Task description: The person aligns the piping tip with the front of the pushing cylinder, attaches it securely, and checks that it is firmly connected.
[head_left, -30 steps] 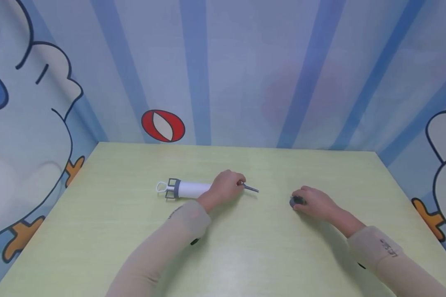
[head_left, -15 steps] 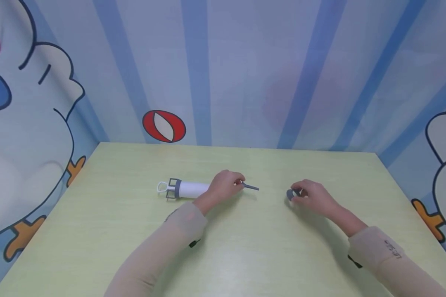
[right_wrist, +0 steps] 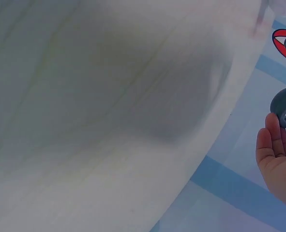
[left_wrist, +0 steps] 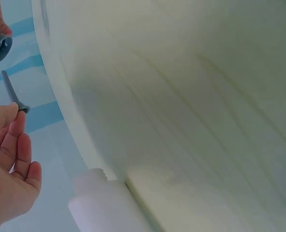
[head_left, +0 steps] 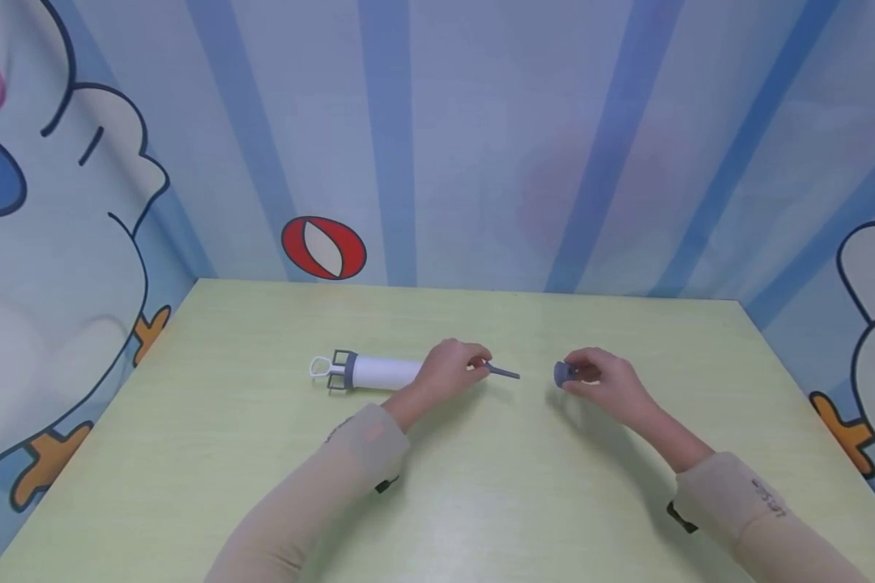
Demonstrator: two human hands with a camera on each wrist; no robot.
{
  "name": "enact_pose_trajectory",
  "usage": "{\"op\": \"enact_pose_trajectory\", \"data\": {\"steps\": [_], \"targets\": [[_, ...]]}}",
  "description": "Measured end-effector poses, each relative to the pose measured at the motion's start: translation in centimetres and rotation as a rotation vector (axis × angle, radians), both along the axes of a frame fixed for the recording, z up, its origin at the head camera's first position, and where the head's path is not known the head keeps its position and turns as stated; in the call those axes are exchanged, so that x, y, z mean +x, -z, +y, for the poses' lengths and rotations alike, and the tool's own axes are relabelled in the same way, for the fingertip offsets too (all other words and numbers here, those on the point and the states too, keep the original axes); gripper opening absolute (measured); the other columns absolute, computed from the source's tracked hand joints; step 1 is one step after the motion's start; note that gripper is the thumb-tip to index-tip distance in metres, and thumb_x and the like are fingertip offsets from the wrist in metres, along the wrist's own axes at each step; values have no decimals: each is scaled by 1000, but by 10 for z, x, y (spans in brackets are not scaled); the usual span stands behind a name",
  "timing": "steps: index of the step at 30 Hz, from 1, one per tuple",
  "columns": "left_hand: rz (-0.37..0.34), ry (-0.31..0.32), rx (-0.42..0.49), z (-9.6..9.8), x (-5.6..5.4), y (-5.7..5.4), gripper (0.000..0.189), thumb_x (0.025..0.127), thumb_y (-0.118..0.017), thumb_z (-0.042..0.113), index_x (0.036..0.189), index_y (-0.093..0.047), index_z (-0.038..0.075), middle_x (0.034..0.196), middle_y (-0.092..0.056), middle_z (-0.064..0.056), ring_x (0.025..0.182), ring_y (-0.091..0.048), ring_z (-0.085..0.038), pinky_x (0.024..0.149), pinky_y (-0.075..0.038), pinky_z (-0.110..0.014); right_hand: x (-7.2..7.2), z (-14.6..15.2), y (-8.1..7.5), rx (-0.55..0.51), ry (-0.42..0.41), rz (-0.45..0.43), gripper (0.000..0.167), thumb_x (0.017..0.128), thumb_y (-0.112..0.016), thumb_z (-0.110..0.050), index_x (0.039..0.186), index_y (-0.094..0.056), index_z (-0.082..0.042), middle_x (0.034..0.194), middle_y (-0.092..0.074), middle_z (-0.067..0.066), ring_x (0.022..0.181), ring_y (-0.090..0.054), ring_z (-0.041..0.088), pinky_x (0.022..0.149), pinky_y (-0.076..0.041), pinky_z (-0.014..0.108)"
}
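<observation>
A white syringe-like tube (head_left: 382, 372) with a grey collar and a white pull ring (head_left: 321, 367) lies on the table, its near end partly hidden behind my left hand (head_left: 448, 374). That hand pinches a slim grey nozzle (head_left: 505, 372) by its wide base, the narrow tip pointing right; the left wrist view shows the nozzle (left_wrist: 9, 88) between thumb and fingertip, apart from the tube's white neck (left_wrist: 90, 178). Opposite, my right hand (head_left: 616, 390) pinches a grey screw ring (head_left: 562, 374) just above the table. In the right wrist view the hole through the ring (right_wrist: 279, 102) shows.
The pale yellow-green table (head_left: 496, 502) carries the tube left of centre. Behind it rises a blue striped backdrop (head_left: 474, 162) with cartoon figures at both sides and a red oval (head_left: 324, 248) printed low on it.
My right hand has moved left and away with the ring, turning it toward the nozzle's tip. My left hand has shifted slightly right with the nozzle. The tube lies about where it was.
</observation>
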State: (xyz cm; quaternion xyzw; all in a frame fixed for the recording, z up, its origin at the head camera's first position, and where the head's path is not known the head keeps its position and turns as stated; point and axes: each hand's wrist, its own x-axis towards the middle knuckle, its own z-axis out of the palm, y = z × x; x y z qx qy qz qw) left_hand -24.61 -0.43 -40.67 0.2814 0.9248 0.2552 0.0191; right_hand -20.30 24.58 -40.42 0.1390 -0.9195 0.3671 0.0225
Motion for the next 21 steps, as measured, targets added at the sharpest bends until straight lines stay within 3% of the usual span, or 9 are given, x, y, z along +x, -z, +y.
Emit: {"op": "enact_pose_trajectory", "data": {"steps": [11, 21], "targets": [[11, 16, 38, 6, 6, -2, 24, 85, -57, 21, 107, -63, 11, 91, -67, 1, 83, -57, -13, 76, -43, -27, 5, -13, -4, -104, 27, -78, 30, 77, -65, -6, 104, -54, 2, 95, -61, 16, 84, -59, 21, 71, -47, 19], [17, 44, 40, 14, 12, -6, 24, 84, -59, 23, 106, -64, 13, 89, -68, 3, 81, -55, -12, 74, -42, -24, 10, -28, -4, -204, -17, -99, 28, 76, -65, -3, 101, -54, 3, 93, -62, 17, 82, -61, 20, 72, -48, 20]]}}
